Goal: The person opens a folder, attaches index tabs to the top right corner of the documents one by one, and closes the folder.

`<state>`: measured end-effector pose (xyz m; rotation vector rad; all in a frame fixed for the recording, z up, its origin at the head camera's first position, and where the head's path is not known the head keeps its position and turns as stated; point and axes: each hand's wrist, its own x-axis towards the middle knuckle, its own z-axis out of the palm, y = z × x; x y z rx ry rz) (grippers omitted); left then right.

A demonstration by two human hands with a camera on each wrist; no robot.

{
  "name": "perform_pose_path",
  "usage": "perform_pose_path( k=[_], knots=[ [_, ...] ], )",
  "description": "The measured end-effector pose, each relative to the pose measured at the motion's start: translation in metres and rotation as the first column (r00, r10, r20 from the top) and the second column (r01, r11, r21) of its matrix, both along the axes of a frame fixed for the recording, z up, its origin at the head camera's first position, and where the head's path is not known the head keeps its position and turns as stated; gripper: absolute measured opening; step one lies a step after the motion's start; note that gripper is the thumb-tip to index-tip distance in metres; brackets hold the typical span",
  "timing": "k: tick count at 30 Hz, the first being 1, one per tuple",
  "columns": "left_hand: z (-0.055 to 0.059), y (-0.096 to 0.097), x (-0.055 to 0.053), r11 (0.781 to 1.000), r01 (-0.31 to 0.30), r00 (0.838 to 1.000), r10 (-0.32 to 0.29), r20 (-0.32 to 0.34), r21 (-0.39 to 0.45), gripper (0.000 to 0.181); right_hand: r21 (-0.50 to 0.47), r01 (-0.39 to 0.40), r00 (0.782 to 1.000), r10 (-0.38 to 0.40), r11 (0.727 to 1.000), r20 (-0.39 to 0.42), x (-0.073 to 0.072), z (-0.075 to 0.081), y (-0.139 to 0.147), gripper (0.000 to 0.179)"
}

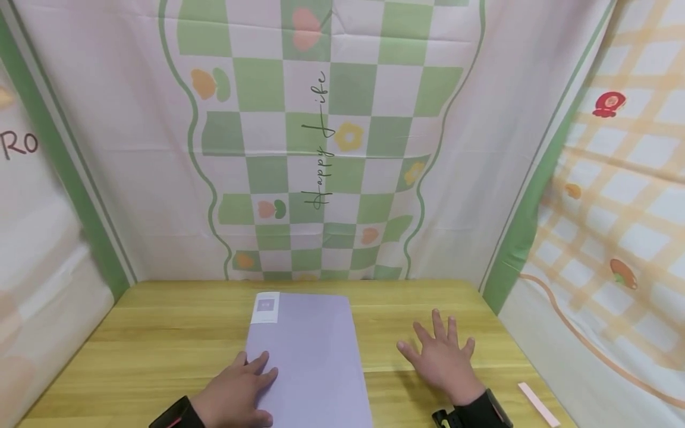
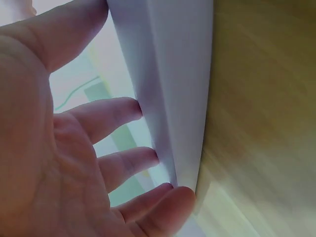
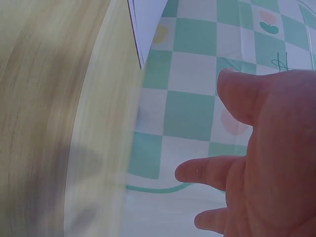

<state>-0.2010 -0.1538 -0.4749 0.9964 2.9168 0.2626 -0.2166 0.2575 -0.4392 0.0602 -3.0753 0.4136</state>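
Note:
A closed lilac folder point(image 1: 316, 351) lies on the wooden table, with a white label point(image 1: 266, 307) at its far left corner. My left hand point(image 1: 235, 386) is at the folder's left edge, fingers spread over its cover. In the left wrist view, the fingertips touch the edge near the folder's spine point(image 2: 182, 89). To the right of the folder, my right hand point(image 1: 444, 359) holds nothing; its fingers are spread over the tabletop and cast a shadow there. The right wrist view shows the folder's corner point(image 3: 145, 29) beyond the thumb.
A pale pink strip point(image 1: 539, 405) lies by the table's right edge. The wooden table point(image 1: 176, 333) meets a green-checked cloth point(image 1: 353, 137) hanging at the back. More cloth point(image 1: 615, 238) hangs along the right side, and another cloth point(image 1: 43, 249) on the left.

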Motion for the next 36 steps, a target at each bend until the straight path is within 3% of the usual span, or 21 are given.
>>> perform_pose_path(
  k=[6, 9, 13, 18, 21, 26, 32, 36],
  knots=[
    [0.001, 0.008, 0.001, 0.999, -0.011, 1.000, 0.010, -0.029, -0.032, 0.075, 0.013, 0.002, 1.000, -0.002, 1.000, -0.017, 0.001, 0.000, 0.003, 0.092],
    [0.004, 0.008, 0.002, 0.999, -0.020, 1.000, 0.019, -0.015, -0.042, 0.075, 0.027, -0.017, 0.996, 0.019, 0.999, -0.090, 0.001, 0.002, 0.011, 0.086],
    [0.006, 0.007, 0.002, 0.998, -0.022, 1.000, 0.022, 0.014, -0.057, 0.075, 0.084, -0.044, 0.973, 0.062, 0.995, -0.222, 0.001, 0.006, 0.028, 0.072],
    [0.009, 0.006, 0.002, 0.999, -0.025, 0.998, 0.028, 0.061, -0.046, 0.075, 0.163, -0.033, 0.950, 0.081, 0.986, -0.302, 0.004, 0.010, 0.062, 0.073],
    [0.011, 0.006, 0.004, 0.999, -0.021, 0.998, 0.023, 0.063, -0.036, 0.075, 0.168, -0.012, 0.960, 0.059, 0.986, -0.275, 0.010, 0.013, 0.087, 0.072],
    [0.014, 0.006, 0.005, 0.999, -0.020, 0.999, 0.022, 0.043, -0.047, 0.075, 0.178, 0.017, 0.987, 0.012, 0.984, -0.160, 0.022, 0.015, 0.126, 0.064],
    [0.015, 0.006, 0.004, 0.999, -0.034, 0.996, 0.036, 0.083, -0.026, 0.077, 0.179, 0.051, 0.998, -0.043, 0.983, -0.052, 0.039, 0.002, 0.160, 0.061],
    [0.015, 0.005, 0.004, 0.999, -0.036, 0.993, 0.037, 0.114, -0.013, 0.077, 0.176, 0.053, 0.999, -0.050, 0.983, -0.021, 0.048, -0.010, 0.171, 0.058]
  ],
)
